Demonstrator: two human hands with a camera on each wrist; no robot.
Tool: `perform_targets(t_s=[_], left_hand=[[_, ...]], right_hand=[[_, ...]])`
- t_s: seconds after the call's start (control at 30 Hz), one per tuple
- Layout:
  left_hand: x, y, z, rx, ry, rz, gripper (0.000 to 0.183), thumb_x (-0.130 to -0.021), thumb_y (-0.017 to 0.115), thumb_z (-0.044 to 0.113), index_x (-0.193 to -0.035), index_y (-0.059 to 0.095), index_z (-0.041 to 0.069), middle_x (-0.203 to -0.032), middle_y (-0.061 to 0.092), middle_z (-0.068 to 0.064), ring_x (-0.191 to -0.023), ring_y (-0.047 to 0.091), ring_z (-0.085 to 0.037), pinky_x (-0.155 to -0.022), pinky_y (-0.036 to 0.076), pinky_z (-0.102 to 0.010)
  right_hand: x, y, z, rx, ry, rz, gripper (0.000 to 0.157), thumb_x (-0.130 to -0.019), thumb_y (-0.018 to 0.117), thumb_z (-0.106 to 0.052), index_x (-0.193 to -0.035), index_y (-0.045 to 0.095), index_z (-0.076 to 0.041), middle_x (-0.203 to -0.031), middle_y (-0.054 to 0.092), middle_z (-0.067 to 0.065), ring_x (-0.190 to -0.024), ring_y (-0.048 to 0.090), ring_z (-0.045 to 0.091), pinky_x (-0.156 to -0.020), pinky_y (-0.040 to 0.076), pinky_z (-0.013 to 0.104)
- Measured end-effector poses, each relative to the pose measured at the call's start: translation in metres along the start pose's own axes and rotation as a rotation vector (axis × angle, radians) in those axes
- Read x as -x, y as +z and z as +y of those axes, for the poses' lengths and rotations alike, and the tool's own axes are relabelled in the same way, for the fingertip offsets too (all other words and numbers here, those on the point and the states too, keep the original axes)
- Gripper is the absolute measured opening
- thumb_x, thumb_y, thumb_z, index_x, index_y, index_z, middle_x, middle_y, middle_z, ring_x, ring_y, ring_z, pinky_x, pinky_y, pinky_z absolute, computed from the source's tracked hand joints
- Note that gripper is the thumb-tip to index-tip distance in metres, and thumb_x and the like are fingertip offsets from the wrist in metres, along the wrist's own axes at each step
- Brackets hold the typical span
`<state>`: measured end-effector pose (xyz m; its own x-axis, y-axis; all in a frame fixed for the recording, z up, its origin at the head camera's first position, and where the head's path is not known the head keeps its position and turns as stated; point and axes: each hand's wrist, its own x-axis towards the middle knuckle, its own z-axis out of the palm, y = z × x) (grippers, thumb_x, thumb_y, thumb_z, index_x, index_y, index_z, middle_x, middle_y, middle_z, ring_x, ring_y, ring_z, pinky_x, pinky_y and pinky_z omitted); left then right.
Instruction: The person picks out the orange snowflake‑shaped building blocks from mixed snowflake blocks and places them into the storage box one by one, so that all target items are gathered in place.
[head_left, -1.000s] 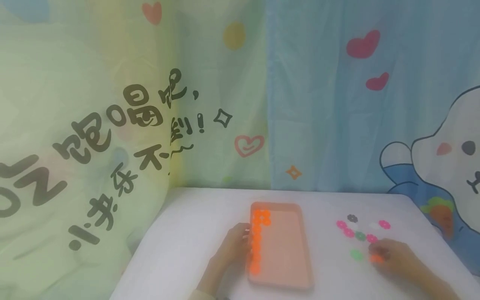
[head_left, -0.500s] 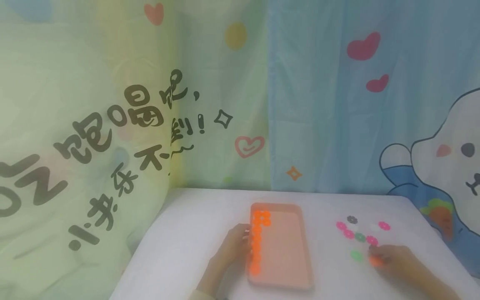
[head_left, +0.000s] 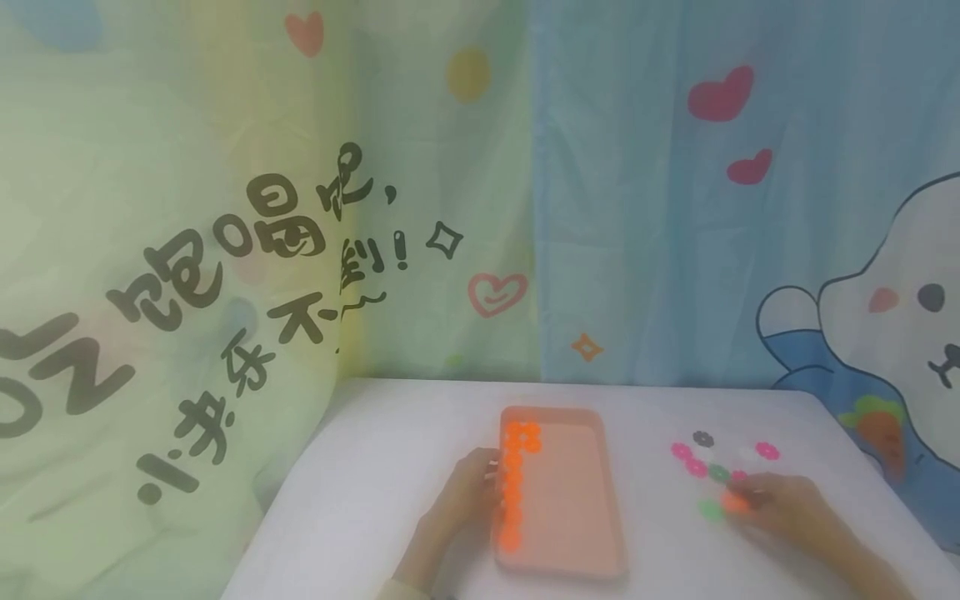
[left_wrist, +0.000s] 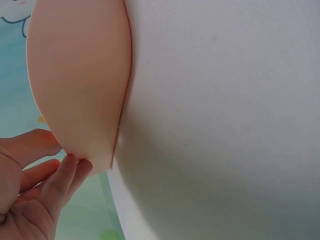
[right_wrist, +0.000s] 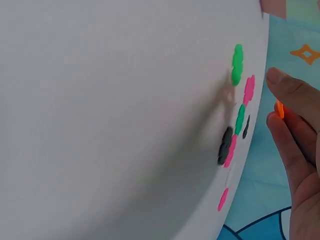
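Observation:
A pink rectangular tray (head_left: 570, 500) lies on the table, with several orange flower-shaped pieces (head_left: 512, 479) lined up along its left side and at its far left corner. My left hand (head_left: 476, 485) is at the tray's left edge; in the left wrist view its thumb and fingertips pinch the tray wall (left_wrist: 82, 85). To the right of the tray, my right hand (head_left: 783, 504) holds an orange flower-shaped piece (right_wrist: 280, 109) between thumb and fingers, above the table. Just left of that hand lies a light green flower-shaped piece (head_left: 710, 509).
Beyond the right hand lie scattered flower-shaped pieces: pink ones (head_left: 767, 451), a darker green one (head_left: 719, 473), a dark grey one (head_left: 702, 438) and pale ones. White tabletop (head_left: 405, 433) spreads around the tray. A printed curtain (head_left: 622, 208) hangs behind the table.
My right hand, with the orange flower-shaped piece, has shifted slightly left toward the light green piece. The left hand and the tray stay in place.

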<state>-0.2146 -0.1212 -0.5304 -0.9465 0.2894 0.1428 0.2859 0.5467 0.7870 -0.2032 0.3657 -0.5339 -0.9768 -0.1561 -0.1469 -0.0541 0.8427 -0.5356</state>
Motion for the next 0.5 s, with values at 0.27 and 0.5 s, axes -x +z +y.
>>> perform_targets(t_s=[0.27, 0.5], left_hand=[[0.005, -0.003, 0.004, 0.090, -0.006, 0.000, 0.043, -0.088, 0.068, 0.012, -0.129, 0.055, 0.009, -0.124, 0.061, -0.003, -0.114, 0.059, -0.025, -0.095, 0.052, -0.042], [0.005, -0.005, 0.009, 0.074, -0.035, 0.000, 0.042, -0.089, 0.069, 0.014, -0.129, 0.055, 0.009, -0.125, 0.061, -0.005, -0.115, 0.058, -0.028, -0.096, 0.051, -0.046]], right_hand=[[-0.022, 0.001, -0.025, 0.019, -0.091, 0.061, 0.062, -0.086, 0.063, -0.059, -0.131, 0.063, -0.017, -0.125, 0.065, 0.008, -0.115, 0.057, 0.036, -0.090, 0.048, 0.062], [-0.040, 0.004, -0.059, 0.002, -0.230, 0.187, 0.060, -0.084, 0.064, -0.061, -0.125, 0.067, -0.017, -0.122, 0.067, 0.008, -0.113, 0.060, 0.036, -0.091, 0.048, 0.063]])
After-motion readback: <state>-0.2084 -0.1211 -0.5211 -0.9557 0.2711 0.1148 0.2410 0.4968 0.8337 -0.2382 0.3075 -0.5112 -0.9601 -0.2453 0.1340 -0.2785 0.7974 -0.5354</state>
